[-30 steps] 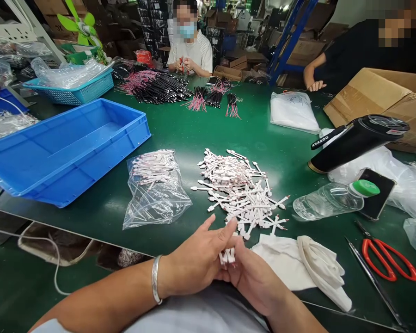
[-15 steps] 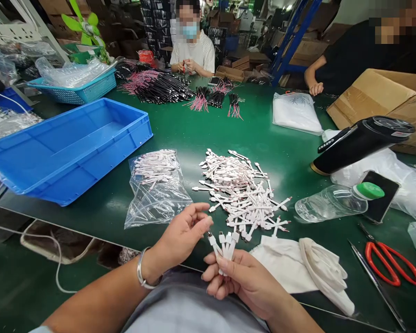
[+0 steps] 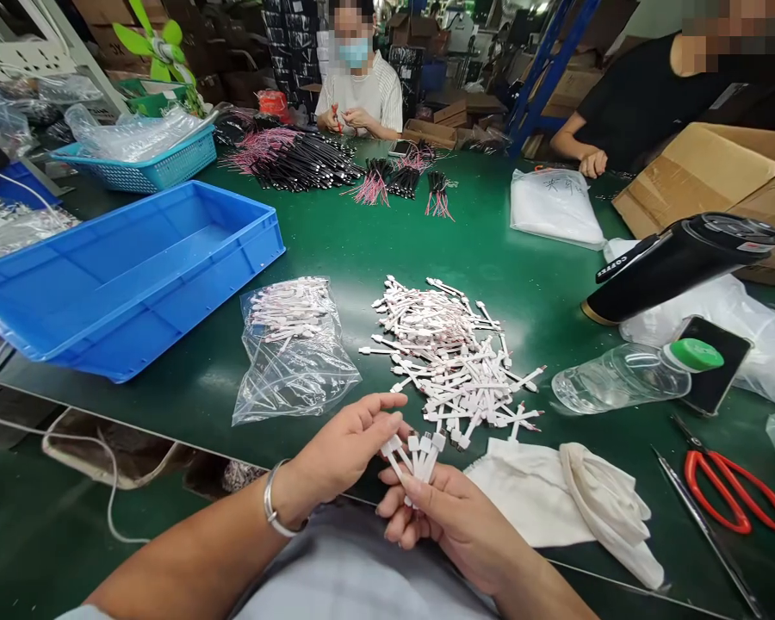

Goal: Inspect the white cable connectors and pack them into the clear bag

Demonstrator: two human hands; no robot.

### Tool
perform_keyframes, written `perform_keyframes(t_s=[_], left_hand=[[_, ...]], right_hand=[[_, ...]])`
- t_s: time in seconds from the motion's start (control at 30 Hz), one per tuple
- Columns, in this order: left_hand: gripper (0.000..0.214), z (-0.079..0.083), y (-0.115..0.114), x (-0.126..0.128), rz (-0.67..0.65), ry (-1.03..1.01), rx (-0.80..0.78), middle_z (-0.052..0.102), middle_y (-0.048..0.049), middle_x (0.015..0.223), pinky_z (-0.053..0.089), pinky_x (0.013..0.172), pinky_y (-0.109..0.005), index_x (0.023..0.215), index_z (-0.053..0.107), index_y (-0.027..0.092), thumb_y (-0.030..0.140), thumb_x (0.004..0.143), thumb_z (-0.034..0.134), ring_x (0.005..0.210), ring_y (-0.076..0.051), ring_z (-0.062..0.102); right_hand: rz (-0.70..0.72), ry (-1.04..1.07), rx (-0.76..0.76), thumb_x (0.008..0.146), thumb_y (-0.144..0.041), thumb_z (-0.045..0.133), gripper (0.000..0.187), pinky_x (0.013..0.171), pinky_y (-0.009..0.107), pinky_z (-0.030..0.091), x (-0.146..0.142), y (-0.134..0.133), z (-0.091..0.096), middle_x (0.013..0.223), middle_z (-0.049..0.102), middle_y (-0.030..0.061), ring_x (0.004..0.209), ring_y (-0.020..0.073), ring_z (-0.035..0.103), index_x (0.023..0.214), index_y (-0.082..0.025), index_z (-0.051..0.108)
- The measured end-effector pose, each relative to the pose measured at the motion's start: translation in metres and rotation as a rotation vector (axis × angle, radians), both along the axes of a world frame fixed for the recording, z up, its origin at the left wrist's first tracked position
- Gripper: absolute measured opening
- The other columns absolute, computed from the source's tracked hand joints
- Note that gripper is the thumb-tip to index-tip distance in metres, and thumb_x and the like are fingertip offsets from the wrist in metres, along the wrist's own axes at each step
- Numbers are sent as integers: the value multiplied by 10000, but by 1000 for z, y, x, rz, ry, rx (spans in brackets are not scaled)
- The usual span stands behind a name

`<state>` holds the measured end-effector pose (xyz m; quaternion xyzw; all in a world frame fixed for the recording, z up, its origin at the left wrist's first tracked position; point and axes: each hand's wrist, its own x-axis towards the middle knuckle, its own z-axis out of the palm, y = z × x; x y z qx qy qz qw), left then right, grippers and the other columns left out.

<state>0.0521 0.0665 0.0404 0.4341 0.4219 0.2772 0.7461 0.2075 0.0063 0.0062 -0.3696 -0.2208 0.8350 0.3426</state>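
Note:
My right hand (image 3: pixel 449 512) is closed around a small fan of short white USB cables (image 3: pixel 419 469), their plugs pointing up and away from me. My left hand (image 3: pixel 352 443) is right beside the fan, its index finger stretched out and its thumb at the leftmost plug, whose tip is hidden. Whether the thumb presses on that plug is hard to tell. Beyond both hands lies a loose heap of similar white cables (image 3: pixel 445 344) with pinkish wire ends. To its left, a clear plastic bag (image 3: pixel 290 387) contains more white cables.
A blue bin (image 3: pixel 135 258) stands at the left. On the right are a water bottle (image 3: pixel 620 379), a black tumbler (image 3: pixel 672 267), a phone (image 3: pixel 716 379), red-handled cutters (image 3: pixel 736 491), tweezers (image 3: pixel 703 525) and a white cloth (image 3: pixel 555 499). Two people sit across the green table (image 3: pixel 375 250).
My left hand has moved slightly down and right, up to the fan of cables. The leftmost cable leans a little farther left. My right hand keeps its hold.

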Motion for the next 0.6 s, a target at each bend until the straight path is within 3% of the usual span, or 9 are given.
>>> perform_keyframes(t_s=[0.23,0.43,0.6], left_hand=[[539,0,2,16,-118,76,-71,552,33,728,341,382,-164,1114,506,165,431,684,693,452,-46,463],[479,-7,3,15,-106,60,-47,542,39,661,376,402,-161,1063,538,128,411,703,679,459,-47,467],[458,-10,2,8,-74,51,-24,572,14,700,433,528,-206,1034,538,116,384,695,689,554,-77,527]], right_hand=[[68,-4,51,790,-383,646,326,514,171,485,-1,-4,-5,761,682,94,577,101,649,881,-70,652],[40,-22,40,792,-405,638,348,475,154,470,-2,-4,-3,739,679,73,541,89,638,929,-85,631],[-13,-23,18,774,-421,652,336,440,138,451,0,-4,-4,700,675,60,501,77,622,836,-94,608]])
